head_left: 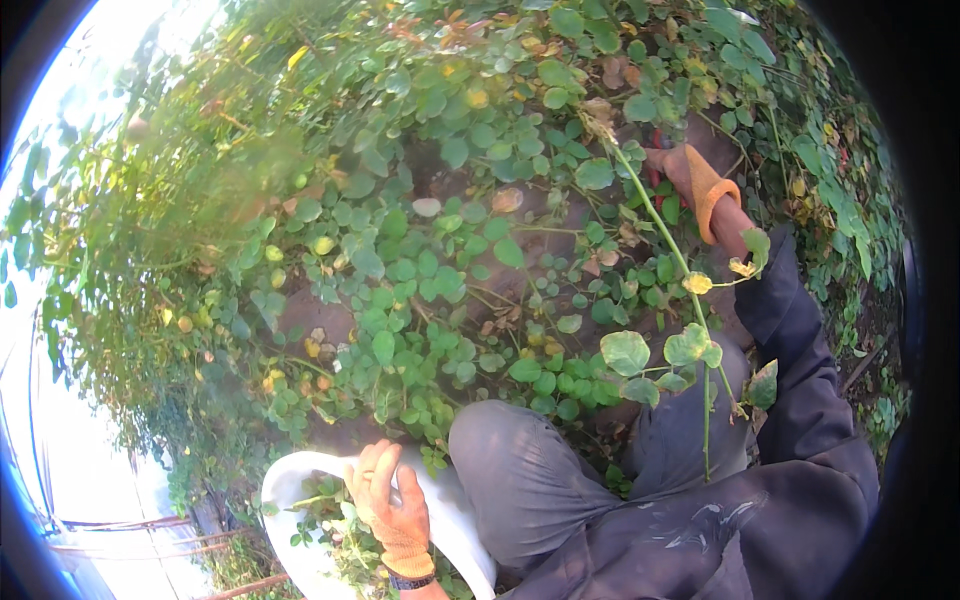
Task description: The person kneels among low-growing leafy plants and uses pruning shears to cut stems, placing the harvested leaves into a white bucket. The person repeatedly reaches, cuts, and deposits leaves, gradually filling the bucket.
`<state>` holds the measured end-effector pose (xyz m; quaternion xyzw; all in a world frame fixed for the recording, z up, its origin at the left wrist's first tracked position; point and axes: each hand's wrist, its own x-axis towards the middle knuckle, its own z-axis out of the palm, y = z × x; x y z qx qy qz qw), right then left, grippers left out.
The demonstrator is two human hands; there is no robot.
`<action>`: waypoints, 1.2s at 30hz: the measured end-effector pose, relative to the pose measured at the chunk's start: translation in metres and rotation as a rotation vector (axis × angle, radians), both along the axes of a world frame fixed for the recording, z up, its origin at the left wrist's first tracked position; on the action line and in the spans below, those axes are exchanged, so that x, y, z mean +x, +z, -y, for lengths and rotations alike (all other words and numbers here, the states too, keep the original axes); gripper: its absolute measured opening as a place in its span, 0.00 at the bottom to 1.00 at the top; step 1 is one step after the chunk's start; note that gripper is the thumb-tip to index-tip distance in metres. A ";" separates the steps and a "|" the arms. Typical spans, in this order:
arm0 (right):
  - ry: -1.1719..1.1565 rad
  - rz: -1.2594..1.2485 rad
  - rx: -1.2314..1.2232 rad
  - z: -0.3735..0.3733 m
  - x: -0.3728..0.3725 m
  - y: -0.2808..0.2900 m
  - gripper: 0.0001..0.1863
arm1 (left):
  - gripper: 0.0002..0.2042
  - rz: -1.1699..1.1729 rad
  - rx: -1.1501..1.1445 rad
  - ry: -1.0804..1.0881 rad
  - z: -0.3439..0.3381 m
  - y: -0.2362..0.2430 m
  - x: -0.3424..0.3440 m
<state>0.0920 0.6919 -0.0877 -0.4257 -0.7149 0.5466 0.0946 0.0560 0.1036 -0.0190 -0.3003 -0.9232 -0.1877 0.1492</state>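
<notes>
My right hand (682, 172), in an orange glove, reaches into the foliage at upper right, closed on a red-handled tool (656, 172), mostly hidden by leaves. A long green stem (650, 205) with yellowing leaves crosses in front of my right arm down toward my lap. My left hand (390, 505), in an orange glove with bare-looking fingers, is curled over the rim of a white container (300, 470) at lower left. Cut leafy stems (335, 530) lie inside that container, partly covered by my left hand.
Dense leafy plants (400, 250) fill the view ahead over brown soil (320, 310). My bent grey-trousered knees (505, 450) are at bottom centre. At the far left are a bright translucent sheet (80, 430) and thin rails (150, 545).
</notes>
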 end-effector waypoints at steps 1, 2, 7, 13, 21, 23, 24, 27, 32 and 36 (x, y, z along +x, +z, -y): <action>-0.014 0.021 -0.015 0.002 0.002 -0.002 0.26 | 0.16 0.007 -0.001 0.004 0.000 0.000 0.000; -0.044 -0.017 -0.045 0.005 0.006 -0.002 0.25 | 0.16 -0.011 -0.008 0.002 -0.001 0.000 0.000; -0.023 -0.295 -0.143 0.019 0.033 0.013 0.17 | 0.16 -0.010 0.003 0.017 0.000 -0.003 -0.001; 0.112 -0.734 -0.661 0.012 0.046 0.042 0.22 | 0.15 -0.018 0.006 -0.001 0.000 -0.005 0.000; 0.154 -1.241 -0.910 -0.002 0.035 0.008 0.23 | 0.13 -0.034 -0.023 -0.037 -0.001 -0.001 0.001; 0.148 -1.416 -0.933 0.000 0.037 -0.002 0.24 | 0.12 -0.044 0.009 -0.023 -0.002 -0.003 0.000; 0.131 -1.470 -0.998 0.001 0.038 -0.006 0.26 | 0.12 -0.047 0.011 -0.010 -0.003 -0.004 0.000; 0.267 -1.555 -1.074 0.007 0.043 -0.009 0.30 | 0.12 -0.051 0.010 -0.004 -0.003 -0.005 0.000; 0.357 -1.223 -1.142 0.029 0.059 0.002 0.25 | 0.12 -0.046 0.022 -0.024 -0.002 -0.003 -0.001; 0.288 -0.669 -0.721 0.043 0.061 0.014 0.26 | 0.13 -0.067 0.024 -0.046 -0.003 -0.004 -0.002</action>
